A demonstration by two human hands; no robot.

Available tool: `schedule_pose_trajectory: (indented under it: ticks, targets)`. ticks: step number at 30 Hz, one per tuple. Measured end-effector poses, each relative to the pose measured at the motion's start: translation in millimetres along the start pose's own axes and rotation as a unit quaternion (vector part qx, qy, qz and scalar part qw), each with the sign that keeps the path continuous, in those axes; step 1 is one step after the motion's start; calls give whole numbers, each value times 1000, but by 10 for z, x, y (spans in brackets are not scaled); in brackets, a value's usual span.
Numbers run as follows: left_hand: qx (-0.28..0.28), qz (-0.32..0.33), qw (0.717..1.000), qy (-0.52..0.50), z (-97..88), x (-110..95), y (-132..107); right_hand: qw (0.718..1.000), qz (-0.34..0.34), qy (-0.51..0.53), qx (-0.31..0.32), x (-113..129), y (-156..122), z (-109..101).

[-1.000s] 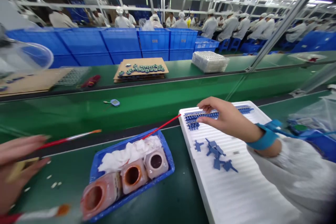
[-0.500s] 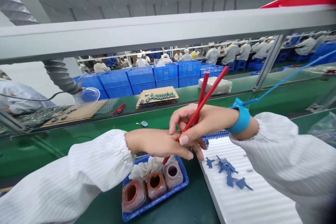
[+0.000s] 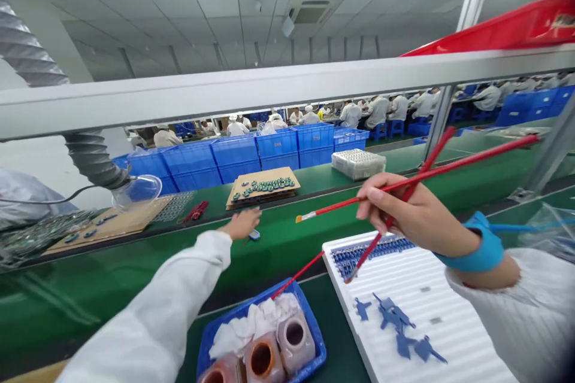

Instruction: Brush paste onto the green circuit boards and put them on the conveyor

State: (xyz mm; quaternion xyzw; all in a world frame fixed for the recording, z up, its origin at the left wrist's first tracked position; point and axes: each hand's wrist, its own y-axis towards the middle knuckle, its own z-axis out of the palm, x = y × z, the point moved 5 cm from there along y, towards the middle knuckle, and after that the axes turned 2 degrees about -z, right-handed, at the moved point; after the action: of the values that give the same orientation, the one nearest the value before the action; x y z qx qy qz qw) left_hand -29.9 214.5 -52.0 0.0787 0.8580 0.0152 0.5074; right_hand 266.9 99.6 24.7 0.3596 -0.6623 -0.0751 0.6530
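My right hand (image 3: 404, 209) grips two red-handled brushes, crossed in its fingers. One brush (image 3: 476, 160) points its pale bristles left over the green belt; the other brush (image 3: 368, 249) has its darker tip down over the white foam tray (image 3: 431, 305). My left hand (image 3: 242, 223) reaches out above the belt, fingers stretched, close beside a small blue-and-white part (image 3: 254, 234). Whether it touches that part I cannot tell. A blue bin (image 3: 320, 350) below holds glass jars (image 3: 294, 335), crumpled white wipes (image 3: 242, 328) and a third red brush (image 3: 299, 274).
Blue pieces (image 3: 395, 314) lie on the foam tray, with rows of small blue parts (image 3: 372, 251) at its far end. Cardboard with small boards (image 3: 265, 185) stands beyond the belt (image 3: 278, 245). A ventilation hose (image 3: 94, 155) hangs left; a blue strap (image 3: 480, 245) circles my right wrist.
My hands have separated: the left has gone forward over the belt to the small part, the right has moved right with the brushes. The view has tilted upward.
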Motion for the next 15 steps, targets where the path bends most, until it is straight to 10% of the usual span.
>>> schedule_pose_trajectory:
  ticks: [7, 15]
  targets:
    - [-38, -18, 995, -86, 203, 692, -76, 983, -10, 31, -178, -6, -407, -295]
    - [-101, -46, 964, -244, -116, 330, -172, 947, 0, -9, -321, 76, -889, -340]
